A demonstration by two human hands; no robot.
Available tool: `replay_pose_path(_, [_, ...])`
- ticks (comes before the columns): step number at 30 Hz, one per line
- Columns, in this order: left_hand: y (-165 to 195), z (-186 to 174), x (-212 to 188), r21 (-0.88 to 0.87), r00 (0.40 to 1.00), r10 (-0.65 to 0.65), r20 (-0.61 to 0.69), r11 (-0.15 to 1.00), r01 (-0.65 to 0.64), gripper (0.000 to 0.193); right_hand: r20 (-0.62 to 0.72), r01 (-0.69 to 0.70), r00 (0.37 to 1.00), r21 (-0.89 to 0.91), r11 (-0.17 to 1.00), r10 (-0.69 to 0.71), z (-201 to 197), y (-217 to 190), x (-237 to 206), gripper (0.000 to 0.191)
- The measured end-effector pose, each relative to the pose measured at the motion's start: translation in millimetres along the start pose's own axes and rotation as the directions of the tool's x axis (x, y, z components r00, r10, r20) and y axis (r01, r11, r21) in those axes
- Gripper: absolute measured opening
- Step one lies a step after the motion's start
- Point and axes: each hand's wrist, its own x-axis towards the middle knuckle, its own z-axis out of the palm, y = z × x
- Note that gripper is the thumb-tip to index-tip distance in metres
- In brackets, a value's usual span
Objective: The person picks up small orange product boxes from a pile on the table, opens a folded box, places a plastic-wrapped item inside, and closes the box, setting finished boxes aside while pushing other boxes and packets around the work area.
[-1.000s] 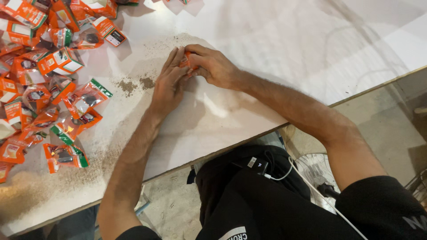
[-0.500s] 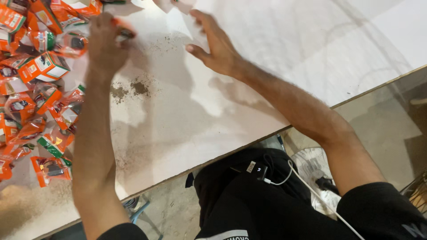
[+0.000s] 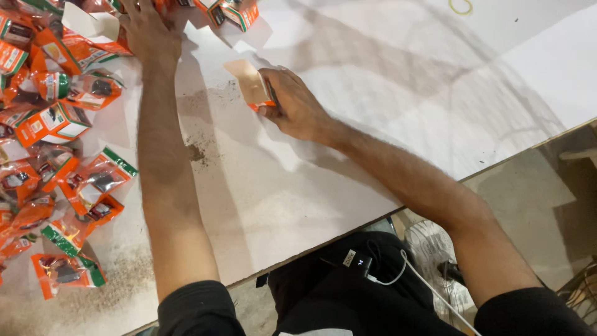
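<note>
Nearest the seated person, orange sachets lie scattered over the left of the white table, beside a smear of brown dust. Further out, the right hand pinches a small orange carton with an open flap, resting on the tabletop. Farthest, the left hand lies flat, fingers spread, on the heap of cartons, gripping nothing visible.

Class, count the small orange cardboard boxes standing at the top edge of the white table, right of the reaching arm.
2: two small orange cardboard boxes side by side, one nearer the left hand, one right of it. Others may sit beyond the frame.
</note>
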Motion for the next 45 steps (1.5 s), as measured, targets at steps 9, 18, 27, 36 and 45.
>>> replay_pose_path(9, [28, -54, -109, -0.283, 0.975, 0.111, 0.195, 0.958, -0.052, 0.034, 0.113, -0.166, 0.984, 0.258, 0.952, 0.141, -9, -12, -5, 0.055])
replay_pose_path(18, [92, -89, -184, -0.399, 0.883, 0.352, -0.311, 0.795, -0.457, 0.045, 0.189, -0.272, 0.958, 0.347, 0.898, 0.217, -6, -28, -12, 0.053])
replay_pose_path(27, [96, -89, -191, -0.299, 0.942, 0.33, -0.063, 0.894, -0.333, 0.027, 0.123, -0.165, 0.984, 0.387, 0.907, 0.126, -4, -29, -13, 0.049])
replay_pose_path(36, [112, -62, -171, -0.639, 0.95, -0.238, 0.202, 0.703, 0.312, 0.035, 0.139, -0.126, 0.987, 0.381, 0.916, 0.077, -10, -37, -8, 0.049])
replay_pose_path(45, [101, -53, -157, -0.714, 0.763, -0.256, 0.594, 0.269, 0.646, 0.024, 0.132, -0.169, 0.983, 0.362, 0.917, 0.129, -6, -38, -17, 0.067])
